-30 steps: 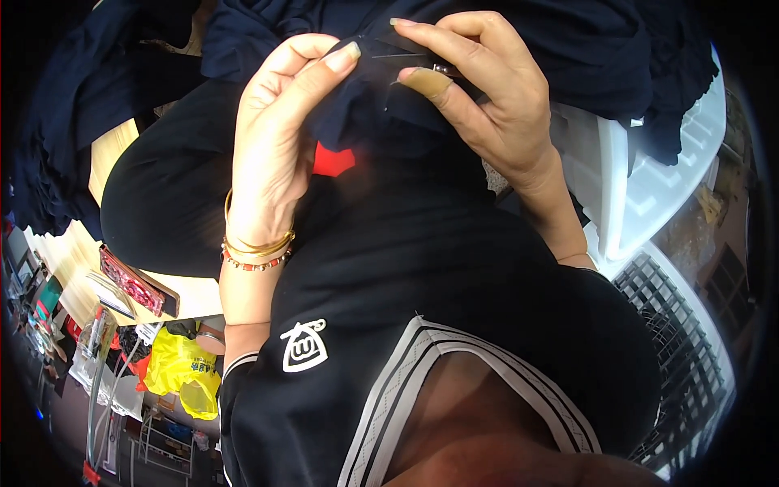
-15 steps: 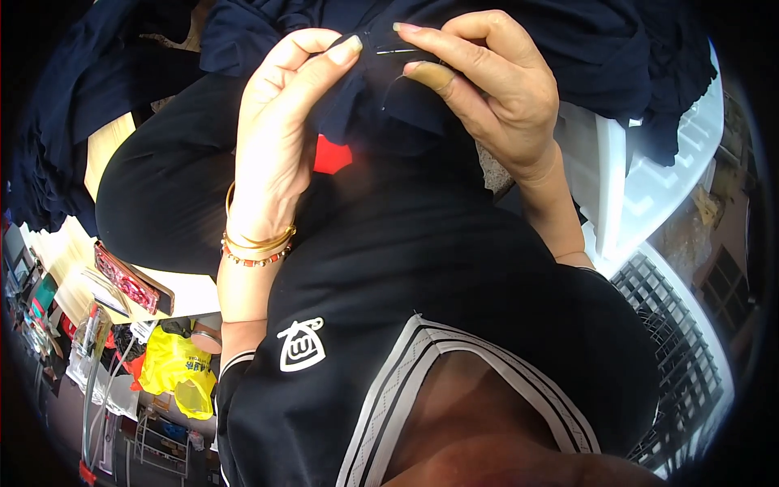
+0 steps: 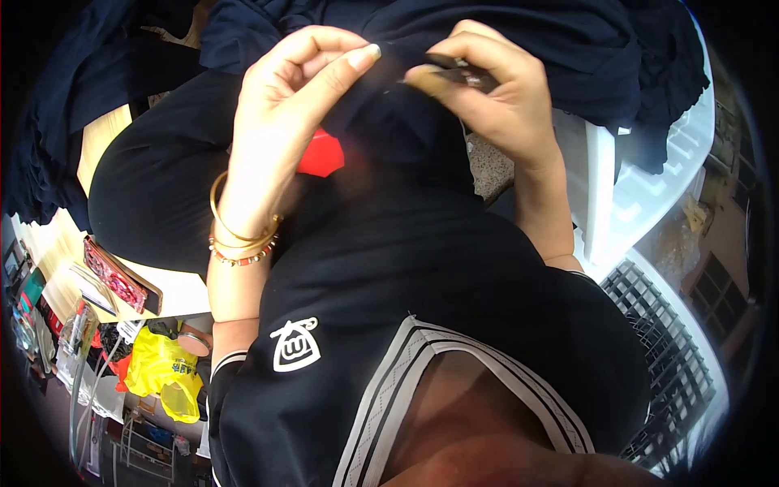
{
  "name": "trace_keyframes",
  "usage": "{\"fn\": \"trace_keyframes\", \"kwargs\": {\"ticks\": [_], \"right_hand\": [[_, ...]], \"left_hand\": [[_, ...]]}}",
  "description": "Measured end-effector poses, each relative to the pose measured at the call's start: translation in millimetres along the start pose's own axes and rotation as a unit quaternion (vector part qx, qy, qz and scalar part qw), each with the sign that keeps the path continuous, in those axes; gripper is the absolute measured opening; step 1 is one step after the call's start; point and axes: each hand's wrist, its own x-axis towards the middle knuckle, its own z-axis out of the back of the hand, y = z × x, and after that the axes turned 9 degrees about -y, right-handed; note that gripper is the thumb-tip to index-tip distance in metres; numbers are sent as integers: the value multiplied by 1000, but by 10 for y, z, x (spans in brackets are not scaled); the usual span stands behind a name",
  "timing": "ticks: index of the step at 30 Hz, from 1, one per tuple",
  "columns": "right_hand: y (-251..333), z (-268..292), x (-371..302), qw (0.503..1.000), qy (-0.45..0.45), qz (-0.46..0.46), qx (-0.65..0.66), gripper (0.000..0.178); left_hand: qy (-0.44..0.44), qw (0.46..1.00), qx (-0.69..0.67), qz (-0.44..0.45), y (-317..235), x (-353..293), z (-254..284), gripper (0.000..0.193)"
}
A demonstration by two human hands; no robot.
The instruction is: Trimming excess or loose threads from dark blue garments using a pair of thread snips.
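Note:
My left hand [image 3: 304, 81] is closed in a pinch, thumb against forefinger, above navy cloth [image 3: 503, 24]. What it pinches is too small to make out. To its right, my right hand [image 3: 499, 93] grips a small dark tool with two arms, like thread snips [image 3: 466, 75], its ends pointing toward the left hand. Motion blurs the right fingertips. The hands are apart, over my lap. Below them, a bright red patch [image 3: 323, 156] shows against the dark cloth.
Navy cloth spreads across the far side, partly over a white plastic container [image 3: 604, 187] at right. A white-rimmed grid basket [image 3: 673, 349] stands nearer. At left, a phone in a red patterned case [image 3: 118, 276] lies on a pale wooden surface [image 3: 182, 294]. A yellow bag [image 3: 166, 365] is below.
My right fingers have curled in, and the dark tool now shows between them; the thin shiny piece near them no longer shows. My left hand remains pinched, slightly further right.

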Motion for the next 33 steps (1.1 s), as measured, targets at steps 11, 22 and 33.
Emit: {"fn": "trace_keyframes", "kwargs": {"ticks": [11, 22, 33], "right_hand": [[45, 62, 72, 991, -97, 30, -90, 22], [214, -89, 22, 982, 1, 157, -103, 37], [121, -79, 32, 986, 7, 156, -62, 29]], "left_hand": [[21, 998, -13, 53, -21, -27, 217, 19], [32, 999, 39, 17, 0, -89, 143, 21], [14, 998, 57, -19, 12, -99, 88, 23]]}}
